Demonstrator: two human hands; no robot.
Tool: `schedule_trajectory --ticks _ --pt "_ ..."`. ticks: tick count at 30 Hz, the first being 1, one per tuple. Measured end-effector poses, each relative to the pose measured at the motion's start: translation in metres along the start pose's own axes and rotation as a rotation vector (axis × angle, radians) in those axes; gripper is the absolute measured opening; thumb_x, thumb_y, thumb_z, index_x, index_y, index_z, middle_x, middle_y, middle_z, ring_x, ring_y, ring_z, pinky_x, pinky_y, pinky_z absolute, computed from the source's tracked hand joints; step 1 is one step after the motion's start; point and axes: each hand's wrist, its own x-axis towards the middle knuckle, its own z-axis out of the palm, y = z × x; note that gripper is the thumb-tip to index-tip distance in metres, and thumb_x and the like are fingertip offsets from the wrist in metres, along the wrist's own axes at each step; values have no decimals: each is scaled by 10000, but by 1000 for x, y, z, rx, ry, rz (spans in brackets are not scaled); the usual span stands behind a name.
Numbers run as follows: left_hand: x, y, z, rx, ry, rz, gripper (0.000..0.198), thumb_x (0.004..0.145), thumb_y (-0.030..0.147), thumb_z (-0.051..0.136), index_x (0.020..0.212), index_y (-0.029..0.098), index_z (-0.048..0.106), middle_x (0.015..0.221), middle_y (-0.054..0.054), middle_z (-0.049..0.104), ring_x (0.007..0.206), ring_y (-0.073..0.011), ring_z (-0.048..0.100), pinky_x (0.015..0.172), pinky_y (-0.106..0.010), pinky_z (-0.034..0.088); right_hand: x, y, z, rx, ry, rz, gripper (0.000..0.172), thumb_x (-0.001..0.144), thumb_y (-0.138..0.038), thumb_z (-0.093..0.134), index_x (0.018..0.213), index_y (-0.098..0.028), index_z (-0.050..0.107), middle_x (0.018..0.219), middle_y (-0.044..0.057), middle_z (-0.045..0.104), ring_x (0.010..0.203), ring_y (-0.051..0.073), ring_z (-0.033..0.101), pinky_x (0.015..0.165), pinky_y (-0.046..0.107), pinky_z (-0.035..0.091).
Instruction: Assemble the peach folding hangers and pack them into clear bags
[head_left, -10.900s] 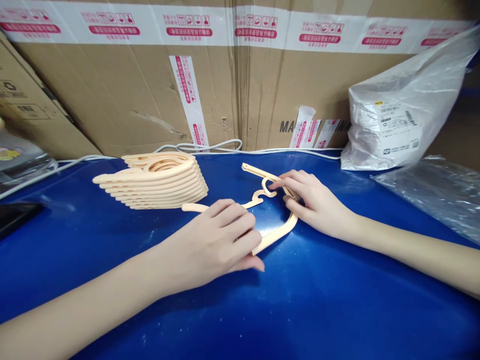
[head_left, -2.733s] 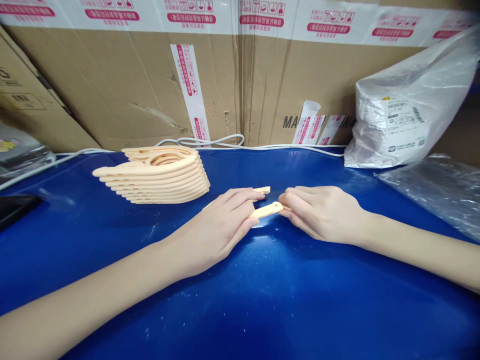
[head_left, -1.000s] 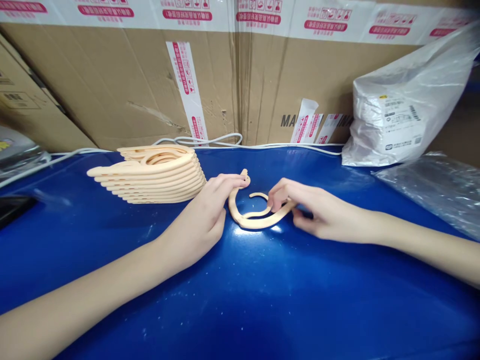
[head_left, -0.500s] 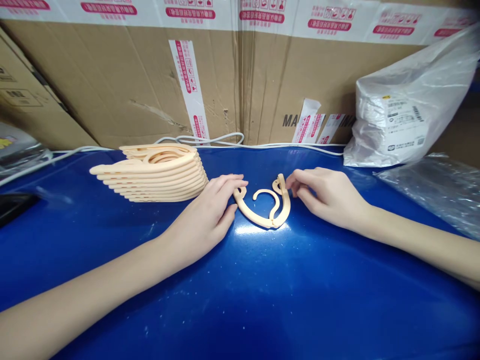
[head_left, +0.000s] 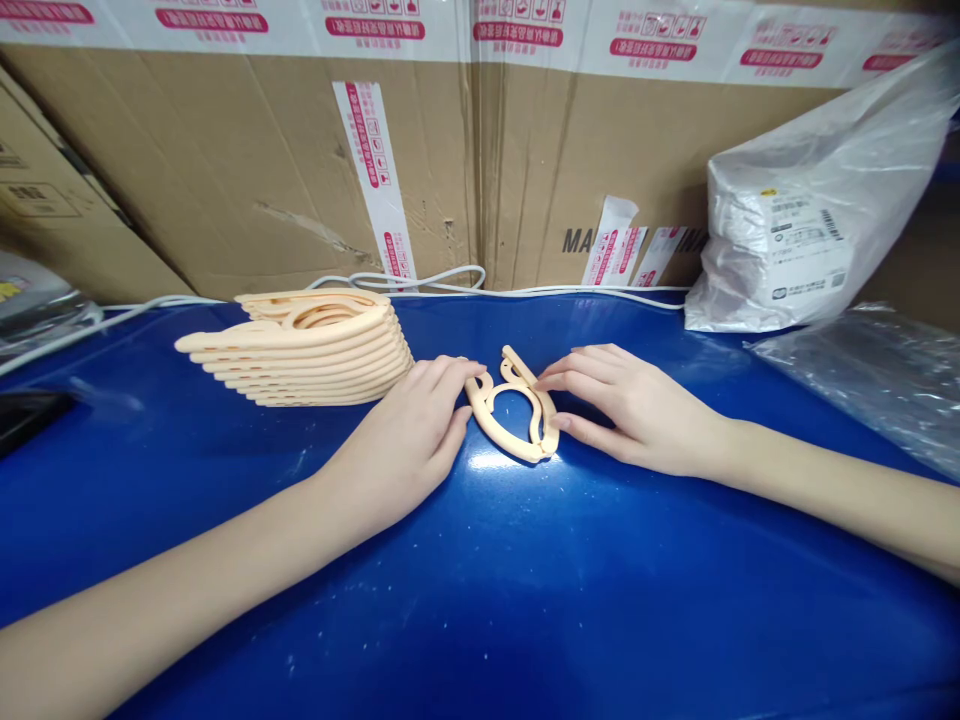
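Observation:
A cream folding hanger (head_left: 504,436) lies on the blue tabletop, its two arms bent toward each other and its curved hook between them. My left hand (head_left: 420,425) is closed on the tip of the hanger's left arm, the thumb against its near side. From the other side, my right hand (head_left: 630,410) has its fingertips over the right arm and its thumb against that arm's lower part. Left of my left hand stands a neat stack of matching hangers (head_left: 300,355), folded and piled several high.
Large cardboard boxes (head_left: 255,170) with printed tape form a wall behind the blue table (head_left: 480,600). A white cable (head_left: 585,291) runs along their base. At right are a white plastic parcel (head_left: 795,230) and a clear plastic bag (head_left: 870,370). A dark object (head_left: 30,415) sits at the left edge.
My right hand has moved left onto the hanger's right arm, which has swung inward toward the left arm. The hook now sits nearer the left arm. My left hand has barely moved.

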Motion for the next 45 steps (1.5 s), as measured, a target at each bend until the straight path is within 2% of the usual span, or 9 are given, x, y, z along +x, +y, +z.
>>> schedule_trajectory --ticks 5,8,13,17,20,24,27,31,45 --pt "-1 0 0 19 13 -2 374 954 205 360 1300 115 467 1387 -161 459 1311 -273 423 1112 -514 374 0 -3 0 149 -17 44 365 984 -369 490 1273 -164 580 1280 121 631 1147 232 588 982 440 453" --pt "-4 2 -1 18 -4 31 437 921 210 373 1333 87 450 1442 -187 420 1382 -303 357 1138 -551 335 -2 -3 0 267 -71 35 537 893 -417 628 1350 -161 511 1400 128 548 1282 246 503 1073 459 403" --pt "-5 8 -1 47 -70 48 582 836 242 475 1393 91 398 1532 -186 353 1456 -345 254 1168 -613 249 -5 2 1 478 -154 49 744 817 -153 625 1484 -188 298 1531 111 396 1400 212 379 1149 447 332" --pt "-3 10 -1 13 -121 73 631 851 352 553 1405 112 370 1476 -170 454 1419 -333 344 1187 -621 181 -5 4 0 552 -166 33 707 818 -46 510 1475 -216 311 1543 96 382 1425 211 343 1161 486 300" --pt "-2 9 -3 -37 -140 81 675 863 456 605 1405 125 376 1393 -158 534 1296 -311 495 1151 -581 297 -4 3 1 595 -156 44 668 835 -45 467 1464 -224 331 1534 85 400 1420 210 354 1161 488 295" --pt "-1 8 -6 -51 -52 115 715 831 515 683 1365 121 417 1268 -134 592 1134 -274 577 969 -445 499 0 1 1 650 -9 213 406 929 -169 451 1329 -219 501 1340 71 588 1255 218 530 1059 418 410" --pt "-1 10 -9 56 79 231 677 834 527 685 1304 90 470 1218 -142 601 1048 -259 595 890 -397 517 3 -1 -5 728 -12 366 224 964 -337 486 1018 -195 649 958 25 679 886 171 621 782 303 481" --pt "-1 11 -12 243 205 358 687 853 557 641 1261 21 507 1175 -193 601 1011 -298 606 855 -416 516 5 -4 -10 941 -124 476 364 894 -430 616 644 -180 528 563 -59 441 513 72 369 482 242 281" --pt "0 10 -12 321 196 403 823 864 663 545 1293 -36 487 1180 -235 605 1018 -353 614 861 -480 529 3 -4 -7 1210 -169 511 320 896 -433 637 757 -148 600 586 -59 404 505 52 288 451 251 178"
